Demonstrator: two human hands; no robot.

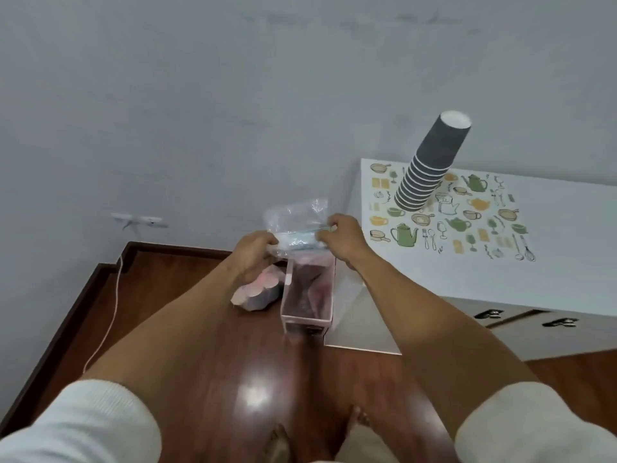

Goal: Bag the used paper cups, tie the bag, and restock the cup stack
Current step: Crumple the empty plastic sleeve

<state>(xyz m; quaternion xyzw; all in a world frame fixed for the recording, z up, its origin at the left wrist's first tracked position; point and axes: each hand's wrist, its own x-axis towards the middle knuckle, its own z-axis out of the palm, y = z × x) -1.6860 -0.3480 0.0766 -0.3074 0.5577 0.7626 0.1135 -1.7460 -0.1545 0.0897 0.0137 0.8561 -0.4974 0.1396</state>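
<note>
1. A crumpled clear plastic bag (295, 225) is held up between both hands, above a pink bin (309, 292) that stands on the dark wooden floor (207, 345).
2. The bag's left side is gripped by the left hand (255, 250), with the fingers curled closed around the plastic.
3. The bag's upper right edge is pinched by the right hand (344, 235), thumb and fingers pressed together on the film.
4. A tied pink bag (257, 290) with dark shapes inside is seen lying on the floor, touching the bin's left side; its contents cannot be made out clearly.
5. The bin is lined with pink plastic and is placed just beside a white cabinet (500, 269).
6. A stack of dark grey paper cups (430, 165), rims down, is set on a mat (450, 212) printed with kettles, cups and utensils, near the cabinet top's back left corner.
7. White sleeves (83, 426) are pushed up on both forearms.
8. A white cable (112, 305) is seen running down from a wall socket (140, 220) at the left.
</note>
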